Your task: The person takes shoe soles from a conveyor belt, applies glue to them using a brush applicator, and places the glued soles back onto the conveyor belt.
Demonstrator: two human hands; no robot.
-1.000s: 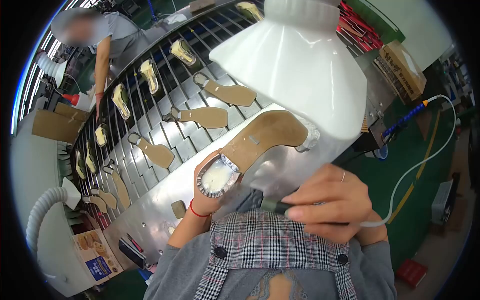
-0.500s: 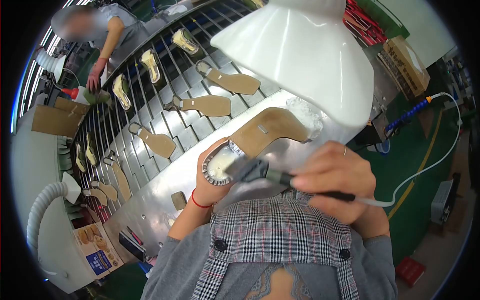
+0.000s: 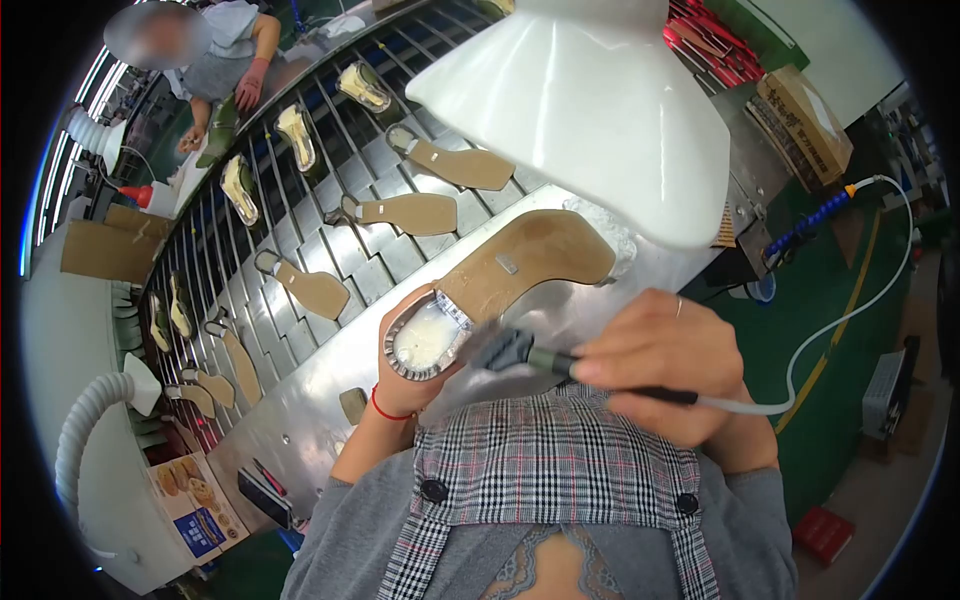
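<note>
My left hand (image 3: 405, 393) is wrapped round the heel end of an upside-down shoe (image 3: 545, 248), whose brown insole board faces up. The heel seat is white, ringed by pleated silvery edging. In my right hand (image 3: 665, 360), fingers closed, is a glue brush (image 3: 548, 358) with a dark handle and a pale hose running from its back end. Its blurred bristles are at the near edge of the heel seat; whether they touch is unclear. The shoe's toe end lies by crumpled clear plastic (image 3: 612, 232).
A white lamp shade (image 3: 590, 110) hangs over the bench (image 3: 320, 410). Beyond is a slatted rack (image 3: 330, 180) carrying several brown insoles and shoe lasts. A co-worker (image 3: 235, 60) handles a green item at the far left. A white hose (image 3: 850, 265) loops at right.
The shoe and my left hand have shifted slightly left, and the brush has moved a little with them. The co-worker's gloved hand has risen, now with a green item.
</note>
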